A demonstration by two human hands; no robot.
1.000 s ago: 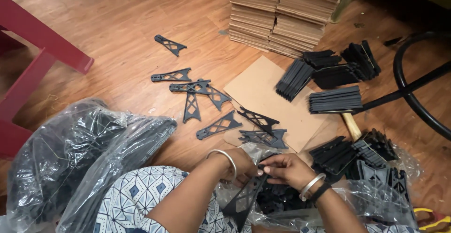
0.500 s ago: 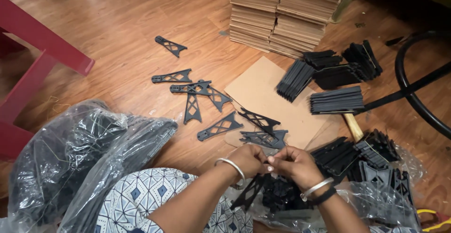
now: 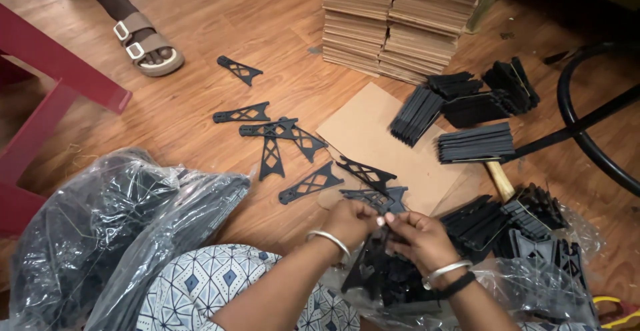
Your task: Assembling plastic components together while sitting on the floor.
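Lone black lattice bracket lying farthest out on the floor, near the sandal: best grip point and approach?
Probably the wide end of the lone bracket, pinched across its thin edges from above. It lies flat on the wood floor, apart from the other brackets, so there is room around it. The open lattice also offers bars to hook a fingertip under, since a flat piece gives little edge to lift.

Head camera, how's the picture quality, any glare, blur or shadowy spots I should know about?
Head view: mostly sharp, with even indoor light on the wood floor; bright glare streaks on the clear plastic bag; the left hand and right hand look slightly soft; the black lattice parts read as flat silhouettes with little surface detail; the upper right corner falls dark.
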